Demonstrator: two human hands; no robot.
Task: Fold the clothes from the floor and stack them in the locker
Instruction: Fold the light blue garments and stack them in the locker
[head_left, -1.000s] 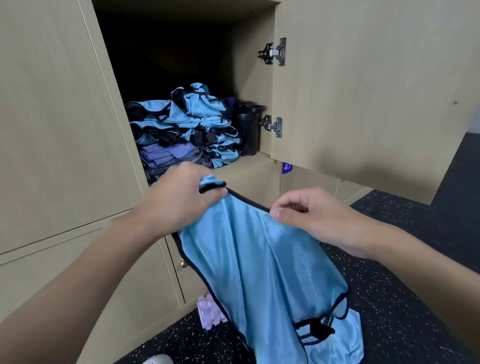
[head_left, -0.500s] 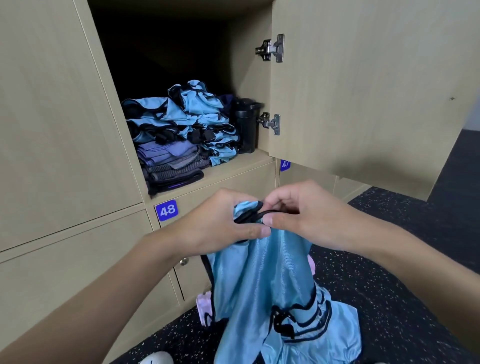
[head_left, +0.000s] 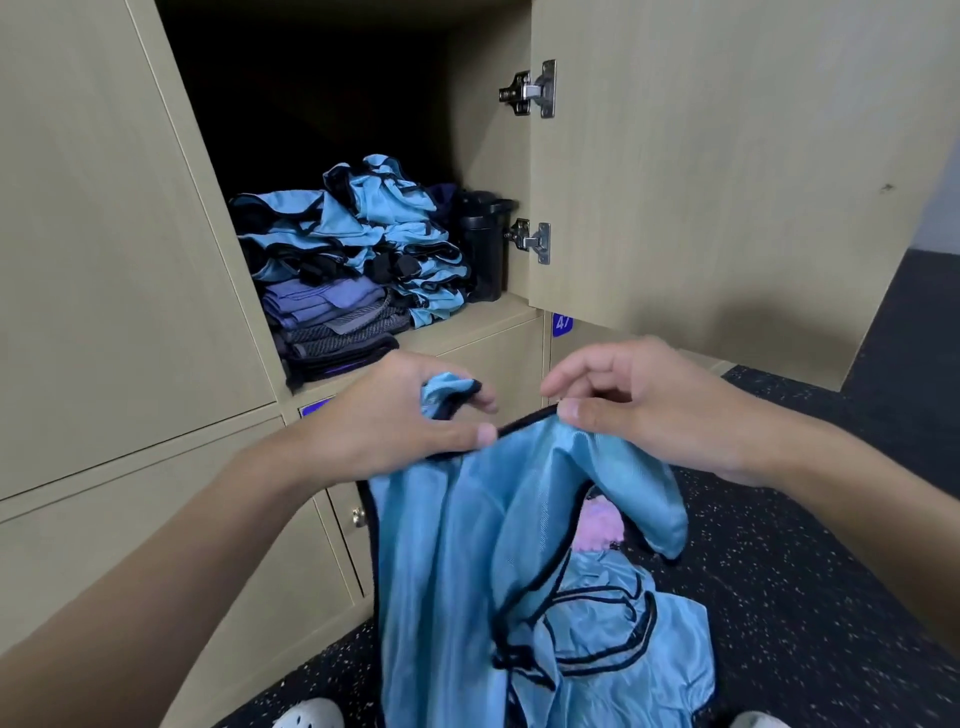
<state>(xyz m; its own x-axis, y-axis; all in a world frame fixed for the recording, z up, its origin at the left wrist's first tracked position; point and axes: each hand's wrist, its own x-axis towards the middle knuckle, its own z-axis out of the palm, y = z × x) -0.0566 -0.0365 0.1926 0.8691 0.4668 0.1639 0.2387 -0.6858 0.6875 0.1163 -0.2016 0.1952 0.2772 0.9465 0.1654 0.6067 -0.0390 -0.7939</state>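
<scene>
While the blue bib (head_left: 467, 545) hangs in the air in front of the open locker (head_left: 483, 130), both hands hold it by its black-trimmed top edge. The left hand (head_left: 395, 415) has its fingers curled round a bunched fold of the fabric, a small tuft of blue with black trim poking out between thumb and forefinger, and its thumb lies along the edge. The right hand (head_left: 649, 410), just beside it but not touching it, pinches the same trim under the thumb tip; its forefinger is lifted and bent clear of the cloth, and the other fingers curl inward, partly hidden. Between the two hands the trim runs as a short, nearly taut line. Below them the bib drops in loose folds towards the dark speckled floor (head_left: 805, 597), where more blue fabric with black loops lies crumpled; whether that is the bib's lower part or a separate piece I cannot tell. A pink object (head_left: 597, 525) shows through a gap in the cloth. Inside the locker, a stack of folded clothes (head_left: 353, 249) sits on the shelf, blue bibs on top and purple and grey pieces beneath, with a black bottle (head_left: 483, 249) upright just to its right. The locker door (head_left: 701, 156) stands open on two metal hinges, and a blue number plate (head_left: 562, 323) reading 47 shows below it. Tips of white shoes (head_left: 306, 714) show at the bottom edge.
</scene>
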